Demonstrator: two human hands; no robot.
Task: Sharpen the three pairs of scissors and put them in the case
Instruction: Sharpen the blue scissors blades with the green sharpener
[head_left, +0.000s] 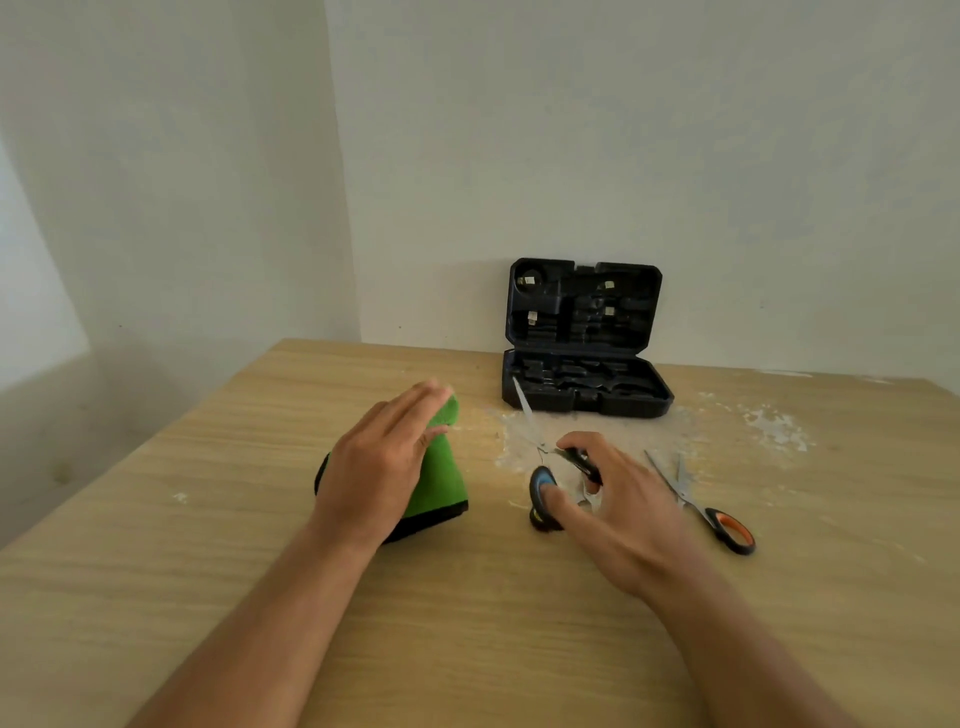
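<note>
While the wooden counter (208, 519) carries everything, the biggest task item is the black case (584, 387), which stands open against the wall at the far edge with its lid upright. Nearer, a green cloth (441, 467) with black trim lies under the left hand (382, 467), whose fingers are straight and pressed flat on it. To the right, the right hand (618, 512) curls its fingers round the black-and-blue handles of one pair of scissors (527, 410), blade tip reaching toward the case. A second pair, the orange-handled scissors (727, 525), lies just beside that hand, untouched. A third pair I cannot make out. Judging from this, sharpening is beginning with the first pair; the next move calls for lifting it clear and keeping the blade away from the steadying hand.
</note>
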